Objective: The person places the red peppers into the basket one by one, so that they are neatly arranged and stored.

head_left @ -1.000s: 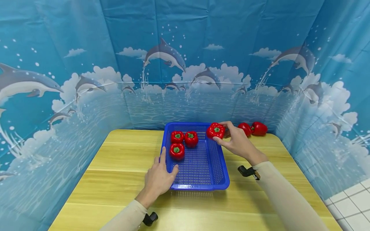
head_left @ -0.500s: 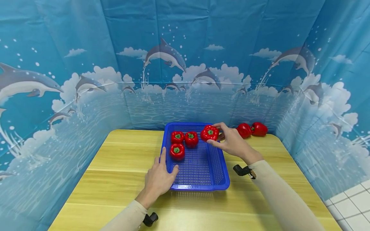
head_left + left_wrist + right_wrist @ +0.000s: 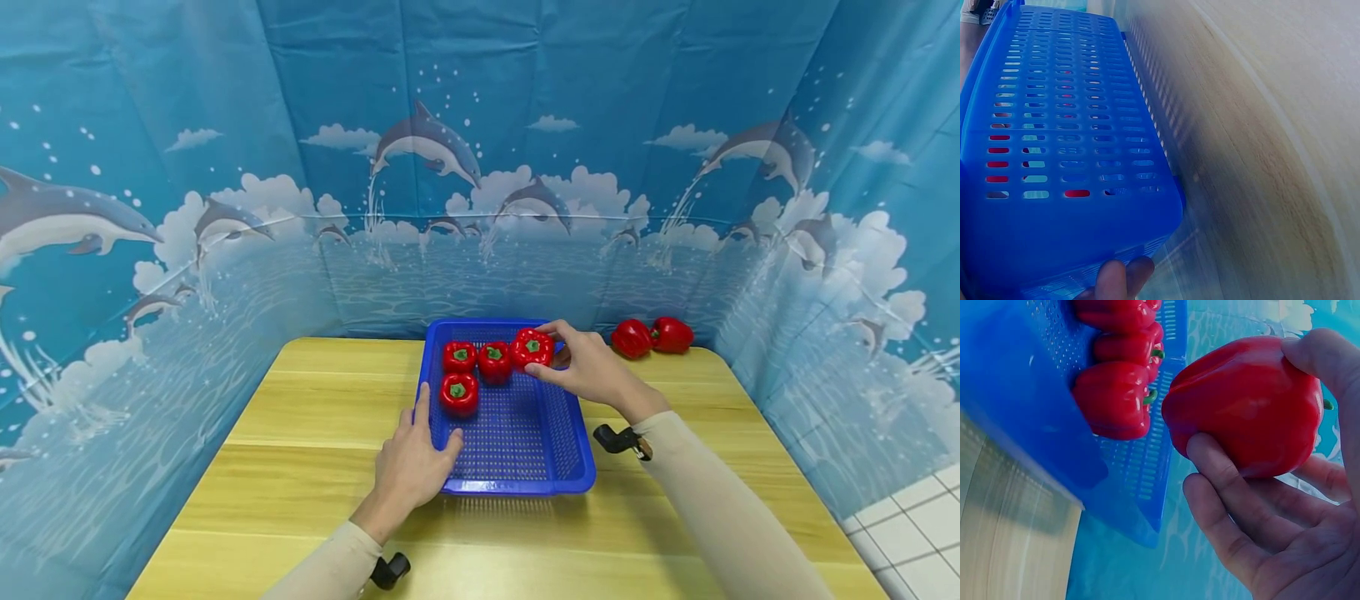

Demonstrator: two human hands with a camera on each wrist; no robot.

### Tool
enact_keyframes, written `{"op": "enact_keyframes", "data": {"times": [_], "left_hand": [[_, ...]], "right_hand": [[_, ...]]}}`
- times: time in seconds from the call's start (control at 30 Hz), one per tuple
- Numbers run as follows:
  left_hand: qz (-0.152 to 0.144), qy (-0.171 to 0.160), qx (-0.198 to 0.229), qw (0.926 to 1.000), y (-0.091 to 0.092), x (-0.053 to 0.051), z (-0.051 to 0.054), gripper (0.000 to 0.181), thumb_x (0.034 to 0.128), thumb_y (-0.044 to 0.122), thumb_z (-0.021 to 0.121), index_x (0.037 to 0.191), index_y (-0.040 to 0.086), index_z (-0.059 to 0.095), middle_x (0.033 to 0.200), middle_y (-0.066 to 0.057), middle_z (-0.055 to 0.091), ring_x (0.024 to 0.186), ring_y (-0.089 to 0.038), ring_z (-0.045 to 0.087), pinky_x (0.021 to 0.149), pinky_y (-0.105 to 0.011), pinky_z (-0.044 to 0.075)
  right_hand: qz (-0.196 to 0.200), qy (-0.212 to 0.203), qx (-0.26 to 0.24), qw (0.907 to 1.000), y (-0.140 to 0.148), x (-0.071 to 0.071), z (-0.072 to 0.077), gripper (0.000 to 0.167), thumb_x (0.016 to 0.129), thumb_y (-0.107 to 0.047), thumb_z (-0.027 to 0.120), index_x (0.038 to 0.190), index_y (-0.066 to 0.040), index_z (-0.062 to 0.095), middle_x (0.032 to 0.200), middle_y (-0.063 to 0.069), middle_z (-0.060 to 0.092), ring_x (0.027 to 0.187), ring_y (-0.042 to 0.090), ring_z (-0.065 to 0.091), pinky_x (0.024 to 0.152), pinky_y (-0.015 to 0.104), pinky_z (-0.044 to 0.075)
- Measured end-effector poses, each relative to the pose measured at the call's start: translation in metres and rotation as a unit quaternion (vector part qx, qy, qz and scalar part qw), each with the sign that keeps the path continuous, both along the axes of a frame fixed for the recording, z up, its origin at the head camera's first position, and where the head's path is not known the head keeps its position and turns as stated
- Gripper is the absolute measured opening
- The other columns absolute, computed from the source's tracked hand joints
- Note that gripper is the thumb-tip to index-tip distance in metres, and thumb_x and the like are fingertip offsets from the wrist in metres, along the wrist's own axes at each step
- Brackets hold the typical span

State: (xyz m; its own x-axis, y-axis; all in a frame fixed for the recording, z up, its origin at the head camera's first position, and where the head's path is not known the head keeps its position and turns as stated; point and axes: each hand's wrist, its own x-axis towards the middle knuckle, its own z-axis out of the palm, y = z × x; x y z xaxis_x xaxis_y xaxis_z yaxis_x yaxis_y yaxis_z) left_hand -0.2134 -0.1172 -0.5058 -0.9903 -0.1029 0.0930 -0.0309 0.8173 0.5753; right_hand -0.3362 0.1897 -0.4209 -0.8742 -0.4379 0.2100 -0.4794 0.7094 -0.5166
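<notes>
Red bell pepper [image 3: 531, 350], glossy, lobed and green-stemmed, hung above the blue basket [image 3: 525, 487] toward its far right corner, pinched in the half-open right hand [image 3: 596, 367], while the left hand [image 3: 412, 465], index finger extended, gripped the left edge, and marks [image 3: 491, 485] on the near rim were illegible.

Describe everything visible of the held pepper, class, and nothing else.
The pepper is red, plump, whole-looking and smooth, with a glossy, waxy-looking skin, lobed, grooved sides and a green stem. The right grip holds it raised, thumb and fingers touching it. In the head view it shows over the basket, stem end towards the camera.
</notes>
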Motion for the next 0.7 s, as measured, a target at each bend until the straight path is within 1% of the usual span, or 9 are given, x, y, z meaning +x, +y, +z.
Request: {"op": "enact_keyframes", "data": {"times": [0.2,0.43,0.53,0.6,0.7], "left_hand": [[0.001,-0.001,0.002,1.0,0.0,0.0,0.0,0.102,0.1085,0.052,0.074,0.189,0.019,0.02,0.168,-0.028,0.058,0.105,-0.049,0.08,0.094,-0.067,0.069],[0.002,0.0,-0.002,1.0,-0.001,-0.001,-0.001,0.103,0.1084,0.054,0.073,0.189,0.019,0.02,0.17,-0.028,0.058,0.107,-0.05,0.081,0.093,-0.067,0.069],[0.002,-0.001,-0.003,1.0,0.0,-0.001,-0.001,0.103,0.1084,0.054,0.074,0.189,0.019,0.02,0.169,-0.028,0.058,0.106,-0.049,0.08,0.092,-0.067,0.069],[0.002,-0.002,-0.003,1.0,0.0,-0.001,-0.001,0.103,0.1084,0.053,0.074,0.189,0.019,0.02,0.168,-0.028,0.058,0.105,-0.049,0.08,0.091,-0.067,0.069],[0.002,-0.001,-0.004,1.0,0.0,-0.001,-0.001,0.103,0.1085,0.053,0.074,0.189,0.019,0.02,0.167,-0.028,0.059,0.102,-0.048,0.08,0.089,-0.066,0.069]], "right_hand": [[0.005,-0.007,0.002,1.0,-0.007,-0.002,0.0,0.074,0.105,-0.052,0.086,0.162,-0.013,0.061,0.123,0.01,0.085,0.101,0.022,0.081,0.092,0.047,0.072],[0.028,-0.018,-0.002,0.9994,-0.016,-0.007,0.001,0.075,0.104,-0.051,0.088,0.163,-0.012,0.062,0.123,0.008,0.086,0.094,0.017,0.08,0.086,0.04,0.07],[0.029,-0.023,0.0,0.9993,-0.02,-0.009,0.001,0.075,0.104,-0.05,0.088,0.164,-0.013,0.063,0.13,0.01,0.084,0.094,0.016,0.08,0.087,0.041,0.071],[0.029,-0.026,0.002,0.9992,-0.022,-0.009,0.0,0.074,0.104,-0.049,0.088,0.164,-0.013,0.063,0.136,0.011,0.083,0.098,0.019,0.081,0.089,0.043,0.071],[0.033,-0.031,0.004,0.999,-0.024,-0.01,-0.001,0.074,0.105,-0.048,0.088,0.165,-0.013,0.063,0.149,0.015,0.078,0.103,0.023,0.082,0.093,0.047,0.072]]}}
